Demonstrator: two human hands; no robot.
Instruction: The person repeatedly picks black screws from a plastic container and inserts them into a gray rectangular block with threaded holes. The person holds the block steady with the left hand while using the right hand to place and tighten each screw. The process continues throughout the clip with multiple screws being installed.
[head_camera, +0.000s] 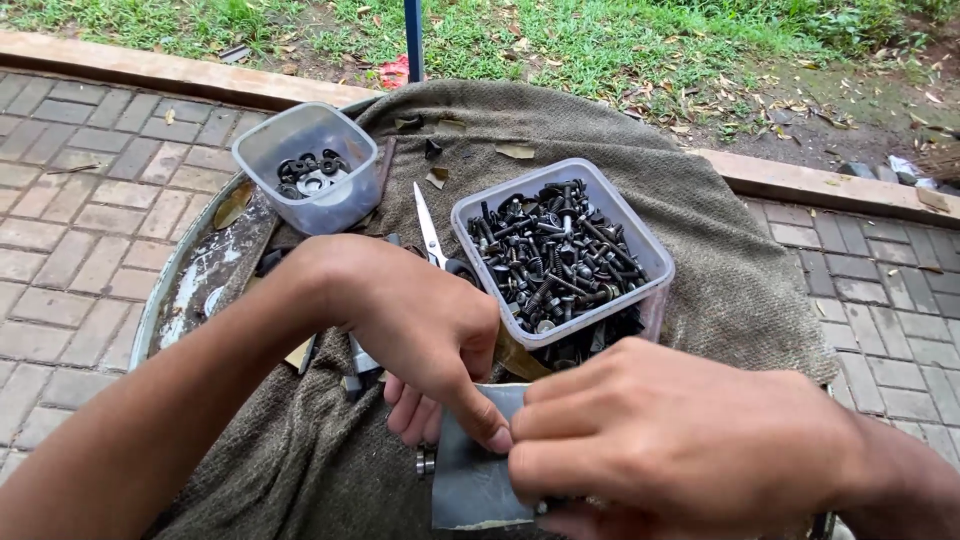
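A grey sheet piece (470, 480) is pinched at its upper edge between the left hand (425, 330) and right hand (660, 440), both grips pressed together, apparently steadied over the cloth-draped tabletop (720, 260), beside 1 bolt-filled clear tub (560, 255) kept within reach.

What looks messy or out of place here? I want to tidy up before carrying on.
Dry leaves lie scattered on the brown cloth. Scissors lie half hidden between the two tubs. The tub of screws is heaped nearly to its rim. Both hands, left and right, pinch a grey sheet.
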